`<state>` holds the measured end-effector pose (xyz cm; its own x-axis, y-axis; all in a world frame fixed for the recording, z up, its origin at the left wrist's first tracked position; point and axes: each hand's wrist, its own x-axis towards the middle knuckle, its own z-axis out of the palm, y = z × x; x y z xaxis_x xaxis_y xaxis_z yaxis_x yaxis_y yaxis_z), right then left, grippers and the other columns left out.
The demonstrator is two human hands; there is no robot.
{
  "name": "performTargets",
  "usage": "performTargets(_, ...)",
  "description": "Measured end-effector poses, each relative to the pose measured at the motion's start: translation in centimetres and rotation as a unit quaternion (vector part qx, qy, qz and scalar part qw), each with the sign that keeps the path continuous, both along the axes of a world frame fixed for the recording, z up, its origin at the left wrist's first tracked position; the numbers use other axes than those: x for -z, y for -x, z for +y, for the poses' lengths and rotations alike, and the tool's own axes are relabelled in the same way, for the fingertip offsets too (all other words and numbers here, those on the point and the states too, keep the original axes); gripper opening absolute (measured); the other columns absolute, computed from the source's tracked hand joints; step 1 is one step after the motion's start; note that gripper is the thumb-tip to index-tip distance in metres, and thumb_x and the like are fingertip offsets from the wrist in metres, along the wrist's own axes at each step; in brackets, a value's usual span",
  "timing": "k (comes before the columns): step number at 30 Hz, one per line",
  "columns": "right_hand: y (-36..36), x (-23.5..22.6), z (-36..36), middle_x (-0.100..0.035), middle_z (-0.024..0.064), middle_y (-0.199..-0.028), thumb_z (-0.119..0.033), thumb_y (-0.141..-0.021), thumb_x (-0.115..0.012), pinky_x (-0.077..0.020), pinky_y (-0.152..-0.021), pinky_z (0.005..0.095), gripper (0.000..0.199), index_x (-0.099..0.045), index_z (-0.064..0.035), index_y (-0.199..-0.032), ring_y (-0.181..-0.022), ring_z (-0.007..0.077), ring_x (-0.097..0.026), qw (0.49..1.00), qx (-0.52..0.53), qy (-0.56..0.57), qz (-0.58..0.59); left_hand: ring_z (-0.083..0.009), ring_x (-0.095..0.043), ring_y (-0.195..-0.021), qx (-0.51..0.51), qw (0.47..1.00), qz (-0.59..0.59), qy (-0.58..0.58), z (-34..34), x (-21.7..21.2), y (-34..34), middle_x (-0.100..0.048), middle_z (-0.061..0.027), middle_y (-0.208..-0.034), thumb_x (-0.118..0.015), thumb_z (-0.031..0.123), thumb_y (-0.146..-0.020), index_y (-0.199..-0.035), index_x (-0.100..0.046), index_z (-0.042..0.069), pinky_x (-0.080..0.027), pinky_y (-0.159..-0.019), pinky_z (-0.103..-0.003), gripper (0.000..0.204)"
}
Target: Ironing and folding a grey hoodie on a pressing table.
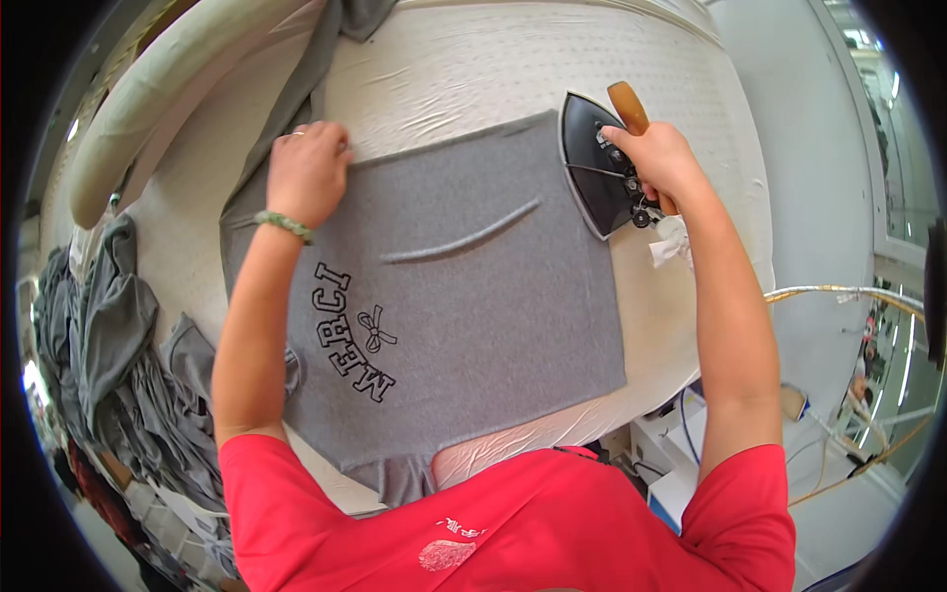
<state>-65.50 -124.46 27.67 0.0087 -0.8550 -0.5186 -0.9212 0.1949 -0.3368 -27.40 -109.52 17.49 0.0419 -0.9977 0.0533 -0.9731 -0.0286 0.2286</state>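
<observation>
A grey shirt (473,286) with dark lettering and a bow print lies spread on the pale padded board. One raised crease runs across its middle. My right hand (659,158) is wrapped round the wooden handle of a steam iron (598,168), whose dark body rests at the shirt's right end, partly over the cloth. At the far left edge of the shirt, near a sleeve, is my left hand (310,176), with curled fingers closed at the cloth; the fingertips are partly hidden. A green braided band circles that wrist.
A padded cream arm (148,109) curves over the board's (513,59) far left. Crumpled grey garments (118,345) heap at the left. A hose (838,291) extends right of the board. White equipment (681,464) stands at the lower right.
</observation>
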Motion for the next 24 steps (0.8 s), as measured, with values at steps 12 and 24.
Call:
performTargets(12,8.3,1.4,4.2,-0.056,0.0023,-0.063,-0.051,-0.091,-0.079,-0.0437,-0.044,0.0323,0.052,-0.066,-0.001,-0.093,-0.047,0.014,-0.054,0.995,0.088,0.029,-0.031,-0.0401,-0.069,-0.112,0.089,0.928,0.276,-0.234,-17.2,0.3,19.0,-0.075,-0.0208,-0.115,-0.059,0.041,-0.104,-0.112,-0.078,0.005,-0.052,-0.1,-0.047,0.041)
performTargets(24,9.2,1.8,5.0,-0.066,0.0076,-0.071,-0.053,-0.088,-0.081,-0.052,-0.056,0.0373,0.055,-0.071,-0.0007,-0.1,-0.056,0.0212,-0.064,0.993,0.031,0.086,-0.076,-0.0322,-0.071,-0.097,0.102,0.988,0.107,0.037,-14.7,4.0,21.1,-0.073,-0.0113,-0.111,-0.067,0.039,-0.1,-0.112,-0.075,0.012,-0.056,-0.085,-0.045,0.031)
